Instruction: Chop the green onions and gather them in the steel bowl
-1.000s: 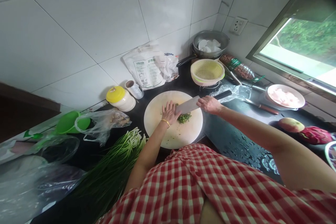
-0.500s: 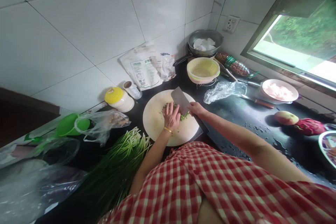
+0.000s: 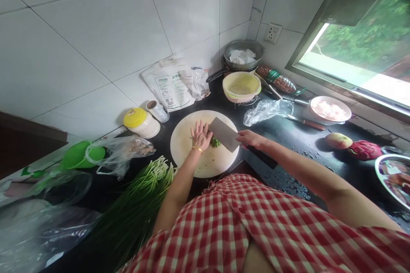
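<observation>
My right hand grips the handle of a cleaver, its broad blade tilted over the right part of a round white cutting board. Beside the blade, my left hand is spread with fingers apart, and nothing shows in it. Between hand and blade lies a small heap of chopped greens, partly hidden by both. A few green bits are scattered on the board. At the board's left lies a large bunch of green chives or scallions, white ends toward the board.
A yellow-lidded jar, a plastic-wrap roll and a white printed bag stand behind the board. To the right are a yellow colander, a clear plastic bag, a knife, a bowl of pale pieces and a dragon fruit.
My left hand has lifted off the greens and opened, its fingers now spread. The cleaver has shifted toward me and its blade lies flatter, exposing a more compact heap.
</observation>
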